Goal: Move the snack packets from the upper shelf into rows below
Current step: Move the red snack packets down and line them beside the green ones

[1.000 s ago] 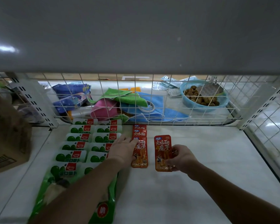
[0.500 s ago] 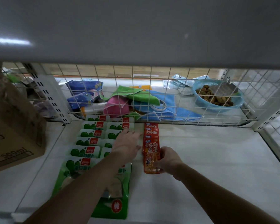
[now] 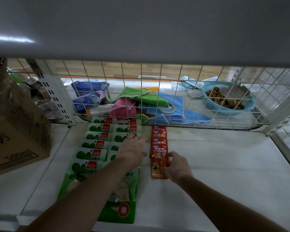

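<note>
Between the two hands, a row of red snack packets (image 3: 159,138) runs overlapping along the shelf (image 3: 224,164) toward the wire grid (image 3: 191,97). The right hand (image 3: 177,166) curls its fingers on the right edge of the front red packet (image 3: 158,164) and holds it. The left hand (image 3: 132,151) lies flat, fingers straight, on the green packets (image 3: 97,136), which lie in two rows under and left of it. Far left of both hands stands a cardboard box (image 3: 15,139).
</note>
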